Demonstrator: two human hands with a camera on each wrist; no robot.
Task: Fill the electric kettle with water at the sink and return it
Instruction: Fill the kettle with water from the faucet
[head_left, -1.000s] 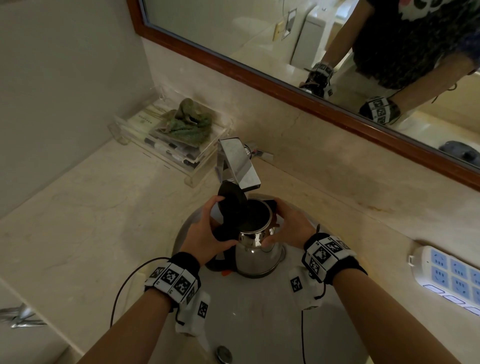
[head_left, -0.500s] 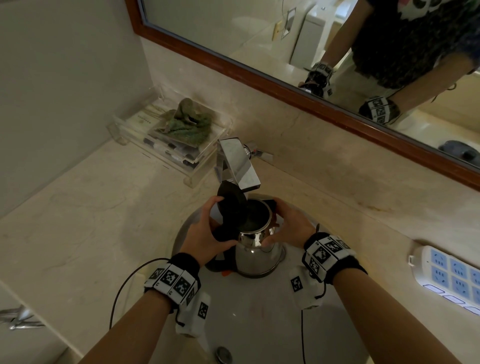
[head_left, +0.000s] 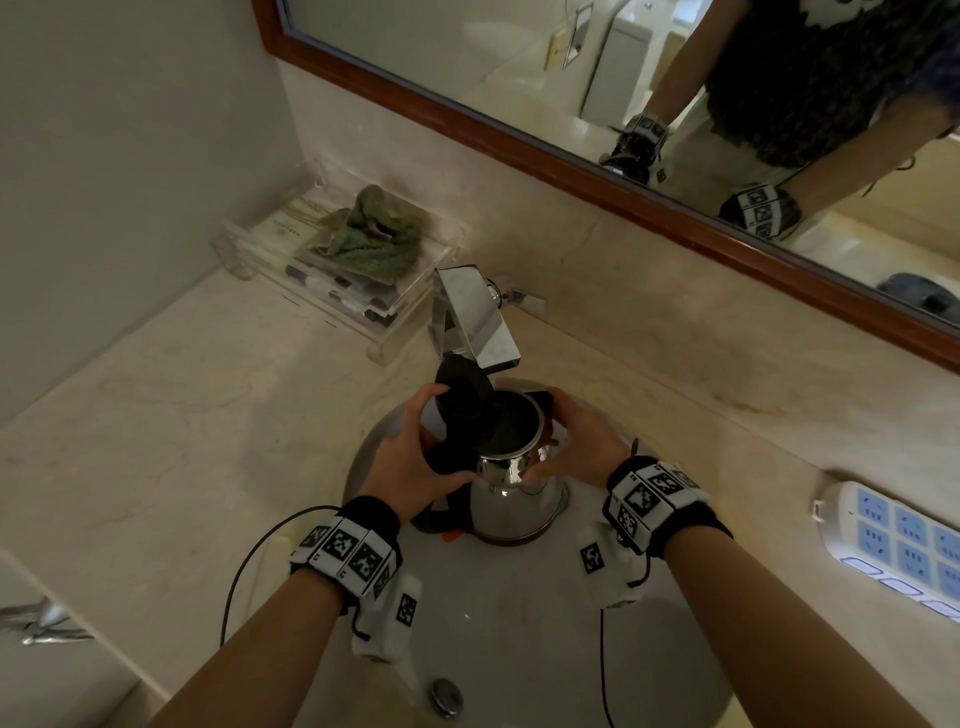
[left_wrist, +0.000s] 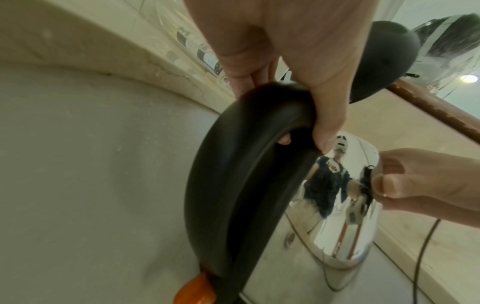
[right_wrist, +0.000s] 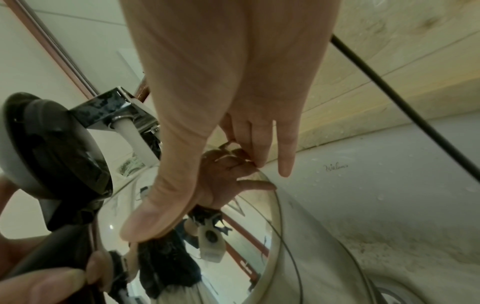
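- Standing in the sink (head_left: 519, 623), the kettle (head_left: 511, 499) is sitting upright directly under the tap (head_left: 475, 322), with its lid (head_left: 465, 395) tipped open to the left.
- Wrapping round the black handle (left_wrist: 233, 185), the left hand (head_left: 410, 467) is gripping it near the top; fingers and thumb are closing fully about the handle.
- Bracing the opposite side, the right hand (head_left: 582, 441) is curling thumb and fingers round the steel body just below the rim.
- Water appears to be running from the tap into the opening in the right wrist view; the fill level is not visible.
- Handling judgement: the polished steel wall is rigid but slick, more so when wet, and is offering poor purchase.
- The handle is the proper lifting point; the load is likely growing heavier as water is entering.
- The hinged lid probably is needing closure before carrying.
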